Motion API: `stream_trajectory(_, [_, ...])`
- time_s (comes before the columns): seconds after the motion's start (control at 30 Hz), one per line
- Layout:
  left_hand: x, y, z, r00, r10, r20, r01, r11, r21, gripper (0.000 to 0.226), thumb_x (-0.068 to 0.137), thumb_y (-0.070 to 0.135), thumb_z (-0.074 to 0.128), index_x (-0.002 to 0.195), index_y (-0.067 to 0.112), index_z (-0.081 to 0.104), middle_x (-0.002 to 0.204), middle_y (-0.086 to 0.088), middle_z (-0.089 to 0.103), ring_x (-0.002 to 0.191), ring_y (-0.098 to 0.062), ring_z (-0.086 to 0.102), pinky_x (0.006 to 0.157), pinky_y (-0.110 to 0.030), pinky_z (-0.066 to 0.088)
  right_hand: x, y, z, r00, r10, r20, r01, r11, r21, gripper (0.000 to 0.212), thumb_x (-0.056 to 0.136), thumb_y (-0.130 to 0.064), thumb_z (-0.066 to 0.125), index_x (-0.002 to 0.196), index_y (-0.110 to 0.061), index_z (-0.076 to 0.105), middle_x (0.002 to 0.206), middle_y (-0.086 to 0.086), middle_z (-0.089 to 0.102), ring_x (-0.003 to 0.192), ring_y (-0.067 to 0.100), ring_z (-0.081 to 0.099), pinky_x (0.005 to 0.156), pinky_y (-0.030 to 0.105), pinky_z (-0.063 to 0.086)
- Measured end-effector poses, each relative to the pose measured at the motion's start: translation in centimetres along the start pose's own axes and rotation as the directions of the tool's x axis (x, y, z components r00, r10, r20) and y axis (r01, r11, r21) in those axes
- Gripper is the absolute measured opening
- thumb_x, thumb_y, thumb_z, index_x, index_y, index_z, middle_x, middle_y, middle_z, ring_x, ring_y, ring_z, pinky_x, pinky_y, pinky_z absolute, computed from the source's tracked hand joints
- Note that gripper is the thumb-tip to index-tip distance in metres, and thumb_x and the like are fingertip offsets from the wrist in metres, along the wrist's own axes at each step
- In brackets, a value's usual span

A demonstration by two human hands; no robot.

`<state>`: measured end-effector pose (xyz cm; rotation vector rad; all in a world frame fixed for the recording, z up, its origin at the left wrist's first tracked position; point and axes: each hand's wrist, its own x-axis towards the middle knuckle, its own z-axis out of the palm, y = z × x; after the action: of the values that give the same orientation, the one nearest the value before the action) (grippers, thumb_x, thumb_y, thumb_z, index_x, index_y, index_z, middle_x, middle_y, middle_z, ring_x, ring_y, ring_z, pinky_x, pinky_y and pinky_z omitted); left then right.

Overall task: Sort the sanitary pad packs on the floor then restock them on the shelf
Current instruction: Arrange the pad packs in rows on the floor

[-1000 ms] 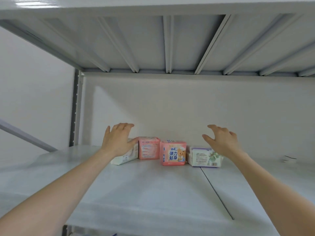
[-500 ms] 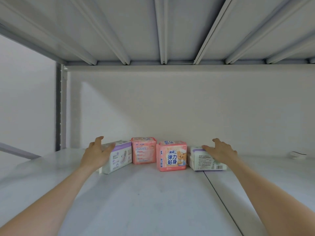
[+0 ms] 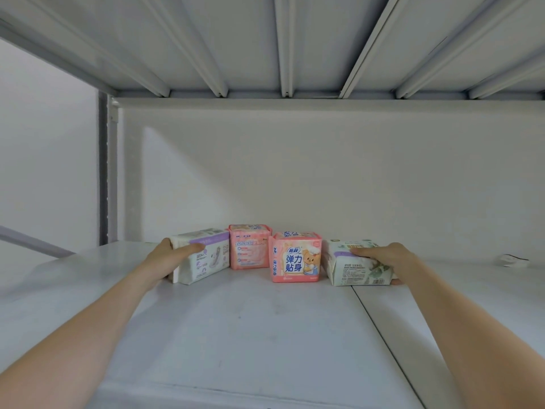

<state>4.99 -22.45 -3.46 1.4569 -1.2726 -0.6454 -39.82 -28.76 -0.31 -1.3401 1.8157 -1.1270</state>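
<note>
**Grip on both end packs, shelf row of four**

Grip, left: my left hand (image 3: pixel 169 256) clasps the white-and-purple pack (image 3: pixel 203 256), thumb along its front face, fingers behind it out of sight. Grip, right: my right hand (image 3: pixel 383 258) clasps the white-and-green pack (image 3: pixel 358 265), thumb low at its right corner.

Landmark: the bear-printed pink pack (image 3: pixel 296 258), upright on the shelf (image 3: pixel 250 335). Just left of it and set further back, the plain pink pack (image 3: pixel 250 246). Left again, touching that one, the purple pack, angled. Just right of the bear pack, the green pack.

Step, as I judge it: restocking, squaring the row. Next move calls for pressing both end packs inward and turning the purple one flush.

Unclear: a small white item (image 3: pixel 514 259) far right of the bear pack; the floor is not in view.
</note>
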Motion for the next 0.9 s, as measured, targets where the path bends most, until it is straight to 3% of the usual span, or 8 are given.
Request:
stream_trajectory(0.07, [-0.2,0.0,0.0,0.999,0.021,0.024,-0.020,1.000,-0.016,0.057,0.061,0.051,0.076,0.112,0.026,0.067,0.103,0.003,0.075,0.096,-0.021,0.071,0.094,-0.048,0.052,-0.4,0.2,-0.2,1.000,-0.003,-0.022,0.004,0.999,0.032,0.068,0.049,-0.042,0.094,0.093,-0.001,0.061,0.062,0.008,0.070,0.049,0.018,0.066,0.039,0.021,0.044])
stream_trajectory(0.2, [-0.7,0.0,0.0,0.998,0.037,0.059,-0.034,0.998,-0.049,0.038,0.079,0.038,0.075,0.113,0.025,0.066,0.105,0.000,0.075,0.095,-0.022,0.071,0.093,-0.048,0.053,-1.8,1.0,-0.6,0.999,-0.035,-0.036,0.038,0.997,0.072,0.066,0.051,-0.040,0.093,0.095,-0.005,0.058,0.077,0.002,0.063,0.065,0.014,0.057,0.048,0.024,0.036])
stream_trajectory(0.33, [-2.7,0.6,0.2,0.996,0.023,0.091,-0.015,0.996,-0.091,0.039,0.082,0.034,0.073,0.119,0.024,0.062,0.106,-0.001,0.074,0.096,-0.022,0.071,0.081,-0.040,0.057,-3.9,2.1,-0.6,0.981,-0.183,-0.063,0.185,0.982,0.030,0.052,0.056,-0.031,0.093,0.090,-0.006,0.063,0.082,0.003,0.065,0.067,0.012,0.056,0.051,0.024,0.037])
stream_trajectory(0.5, [-5.9,1.9,0.3,0.989,0.045,0.141,-0.032,0.995,-0.095,0.032,0.083,0.037,0.071,0.113,0.028,0.064,0.098,0.006,0.076,0.088,-0.015,0.073,0.064,-0.029,0.055,-7.0,2.9,0.5,0.934,-0.351,-0.063,0.354,0.934,0.050,0.053,0.056,-0.017,0.093,0.095,-0.006,0.059,0.088,0.004,0.060,0.084,0.021,0.058,0.076,0.035,0.048])
stream_trajectory(0.6, [-7.4,2.1,0.0,0.981,0.048,0.187,-0.030,0.995,-0.097,0.033,0.084,0.039,0.070,0.114,0.029,0.063,0.101,0.005,0.075,0.090,-0.016,0.073,0.066,-0.030,0.056,-8.3,2.4,1.0,0.928,-0.372,-0.016,0.372,0.926,0.058,0.055,0.055,-0.023,0.094,0.095,-0.007,0.059,0.091,0.003,0.059,0.084,0.019,0.057,0.076,0.032,0.046])
stream_trajectory(0.67, [-8.0,2.2,-0.3,0.979,0.045,0.198,-0.024,0.994,-0.106,0.035,0.084,0.038,0.070,0.117,0.028,0.062,0.102,0.005,0.075,0.091,-0.017,0.073,0.066,-0.030,0.056,-8.9,2.1,1.2,0.935,-0.354,0.008,0.352,0.933,0.076,0.066,0.055,-0.024,0.094,0.106,-0.007,0.055,0.101,0.004,0.061,0.091,0.019,0.060,0.077,0.030,0.048])
stream_trajectory(0.8, [-9.0,2.2,-0.6,0.970,0.042,0.238,-0.011,0.992,-0.128,0.039,0.085,0.036,0.070,0.122,0.026,0.059,0.106,0.003,0.074,0.095,-0.018,0.072,0.068,-0.031,0.056,-9.5,1.9,1.7,0.935,-0.345,0.078,0.328,0.928,0.176,0.089,0.059,-0.019,0.092,0.132,-0.014,0.040,0.101,-0.004,0.058,0.085,0.006,0.059,0.057,0.021,0.044])
stream_trajectory(0.9, [-9.8,2.0,-0.7,0.962,0.049,0.270,-0.007,0.988,-0.156,0.043,0.084,0.035,0.070,0.123,0.024,0.058,0.109,0.003,0.074,0.097,-0.016,0.071,0.074,-0.032,0.056,-9.7,1.6,1.9,0.935,-0.341,0.101,0.324,0.933,0.154,0.078,0.061,-0.022,0.091,0.125,-0.018,0.047,0.097,-0.005,0.061,0.081,0.005,0.060,0.051,0.018,0.044])
